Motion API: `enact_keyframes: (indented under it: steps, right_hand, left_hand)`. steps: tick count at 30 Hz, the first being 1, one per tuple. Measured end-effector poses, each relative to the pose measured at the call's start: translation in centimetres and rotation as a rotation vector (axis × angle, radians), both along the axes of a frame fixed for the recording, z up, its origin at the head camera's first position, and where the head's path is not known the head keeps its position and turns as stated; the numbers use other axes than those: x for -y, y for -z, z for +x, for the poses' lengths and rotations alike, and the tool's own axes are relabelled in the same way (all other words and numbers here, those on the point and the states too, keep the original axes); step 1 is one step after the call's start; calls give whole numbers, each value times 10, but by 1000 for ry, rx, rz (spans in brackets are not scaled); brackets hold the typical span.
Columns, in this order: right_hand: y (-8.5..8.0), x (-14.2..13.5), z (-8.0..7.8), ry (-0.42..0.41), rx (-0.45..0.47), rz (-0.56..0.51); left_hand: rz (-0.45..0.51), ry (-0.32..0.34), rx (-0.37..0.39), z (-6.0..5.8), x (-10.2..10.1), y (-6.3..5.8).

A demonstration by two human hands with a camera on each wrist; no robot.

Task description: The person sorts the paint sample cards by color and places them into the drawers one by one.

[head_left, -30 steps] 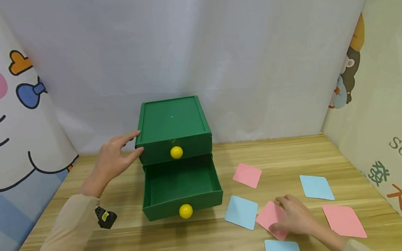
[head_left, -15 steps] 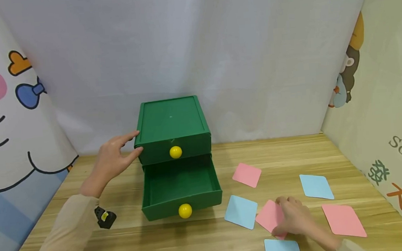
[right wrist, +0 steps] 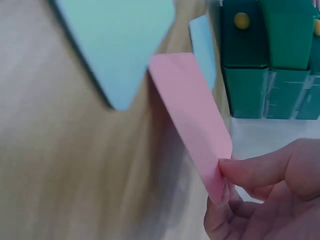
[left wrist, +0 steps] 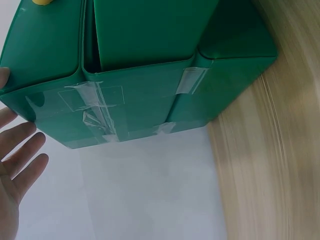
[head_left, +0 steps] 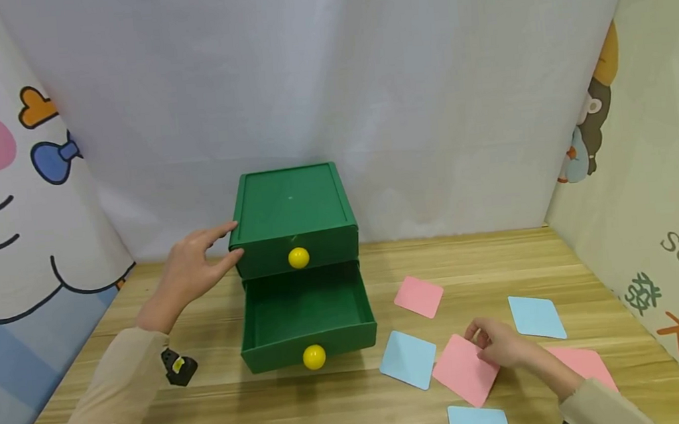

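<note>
My right hand (head_left: 501, 344) pinches a pink square card (head_left: 464, 374) between thumb and fingers. In the right wrist view that card (right wrist: 192, 110) tilts, its held edge raised above the wood. My left hand (head_left: 188, 270) is at the left side of a green drawer cabinet (head_left: 290, 199), fingers extended, thumb and fingertips at its upper front corner. The left wrist view has the fingers (left wrist: 25, 142) spread beside the cabinet's taped side (left wrist: 145, 102). Its top drawer is closed; the drawer (head_left: 308, 307) below, with a yellow knob (head_left: 314, 357), is pulled out and bare inside.
Blue cards lie left (head_left: 408, 359) of the held card, in front (head_left: 478, 423) and at right (head_left: 536, 317). One pink card (head_left: 419, 297) lies farther back; another pink card (head_left: 588, 365) is partly hidden by the right forearm. White cloth (head_left: 438, 98) hangs behind the wooden table (head_left: 355, 410).
The right hand has shifted to the card's far right edge, and that edge has risen off the table. The left hand and the cabinet stay as they were.
</note>
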State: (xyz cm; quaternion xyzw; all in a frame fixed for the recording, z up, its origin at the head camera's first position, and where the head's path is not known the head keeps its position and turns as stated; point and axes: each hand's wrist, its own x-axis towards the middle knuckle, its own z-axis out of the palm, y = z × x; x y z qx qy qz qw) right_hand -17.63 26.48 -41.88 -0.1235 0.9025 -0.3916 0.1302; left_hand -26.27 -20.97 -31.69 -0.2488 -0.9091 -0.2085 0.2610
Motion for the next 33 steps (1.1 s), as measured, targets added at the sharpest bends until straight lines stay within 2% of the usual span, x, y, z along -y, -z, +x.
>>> enact_keyframes:
  steps: [3,6,9,13,21,24,33]
  right_hand:
    - [-9,-2,-4,-53,80,-45]
    - [-20,-3,-8,-54,156,-58]
    - [-33,-2,-12,-63,181,-63]
    - [-53,0,-21,-86,155,-64]
    - [-96,8,-39,-128,25,-49]
    - [-110,14,-45,-149,14,-51]
    - [-150,52,-60,-213,-50,-41]
  left_hand:
    - [-3,-1,-4,0,1,0]
    - [-5,-1,-9,0,1,0]
    - [-4,0,-14,0,1,-1]
    - [-9,-3,-17,0,1,-1]
    - [-27,-13,1,1,-1,-4]
    - [-34,-16,10,1,-2,-5]
    - [-41,-23,23,2,-1,-7]
